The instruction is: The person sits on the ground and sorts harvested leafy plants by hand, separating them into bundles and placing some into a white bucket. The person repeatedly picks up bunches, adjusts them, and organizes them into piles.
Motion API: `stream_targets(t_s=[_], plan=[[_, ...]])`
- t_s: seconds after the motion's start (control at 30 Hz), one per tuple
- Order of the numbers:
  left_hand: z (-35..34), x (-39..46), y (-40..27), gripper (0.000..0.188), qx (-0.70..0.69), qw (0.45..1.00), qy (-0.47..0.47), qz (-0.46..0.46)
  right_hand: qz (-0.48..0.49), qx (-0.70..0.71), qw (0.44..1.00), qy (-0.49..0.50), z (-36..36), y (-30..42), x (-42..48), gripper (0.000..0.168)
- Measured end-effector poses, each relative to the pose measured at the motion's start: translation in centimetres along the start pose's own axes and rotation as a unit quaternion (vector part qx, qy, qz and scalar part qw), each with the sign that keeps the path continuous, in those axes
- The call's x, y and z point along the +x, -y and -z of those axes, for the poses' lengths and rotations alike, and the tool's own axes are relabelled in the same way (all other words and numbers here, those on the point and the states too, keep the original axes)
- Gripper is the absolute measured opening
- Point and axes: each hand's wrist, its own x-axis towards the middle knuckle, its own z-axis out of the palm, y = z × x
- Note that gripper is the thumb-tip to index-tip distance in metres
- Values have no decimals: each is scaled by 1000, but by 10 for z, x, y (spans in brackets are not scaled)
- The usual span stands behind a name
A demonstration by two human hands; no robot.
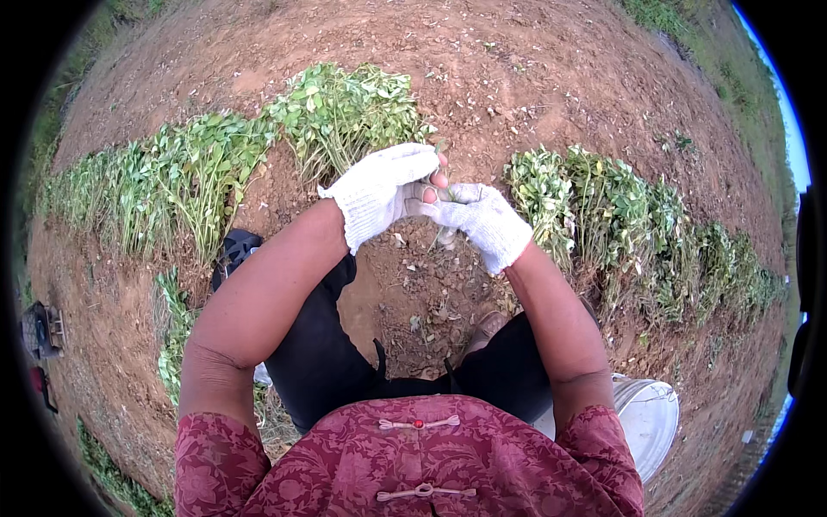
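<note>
White knitted gloves with uncovered fingertips on at least my left hand cover both hands, which meet over the soil in front of me. My left hand (394, 187) is bent with its fingertips beside a thin green stem. My right hand (481, 216) comes from the other side, its fingers pinched around the thin green stem (434, 240), which hangs down below them. Fingers partly hide the stem's upper part. Just beyond my left hand lies a bundle of leafy green plants (345, 110).
Rows of uprooted leafy plants lie at left (200, 168) and right (607, 207) on reddish-brown soil (413, 304). A white bucket (649, 426) is by my right side. My shoe (484, 329) stands between the rows. Dark objects (42, 329) lie at far left.
</note>
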Motion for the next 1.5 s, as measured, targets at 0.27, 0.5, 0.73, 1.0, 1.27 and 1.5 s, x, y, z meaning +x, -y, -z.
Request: stream_targets(t_s=[0.27, 0.5, 0.73, 1.0, 1.27, 1.5], plan=[[15, 1, -4, 29, 89, 992, -64, 58, 62, 133, 988, -38, 18, 2, 1, 18], [-7, -1, 10, 45, 124, 983, 42, 126, 82, 160, 981, -74, 17, 5, -2, 17], [-8, -1, 14, 21, 145, 981, 35, 120, 120, 123, 982, -84, 19, 3, -2, 16], [-10, 4, 11, 16, 140, 984, 63, 86, 115, 246, 960, -74, 17, -5, 6, 13], [-8, 0, 11, 14, 164, 979, 52, 107, 138, 387, 904, -118, 41, 6, 8, 9], [7, 3, 9, 15, 212, 975, -32, 52, 224, 440, 839, -228, 87, 31, -12, 10]])
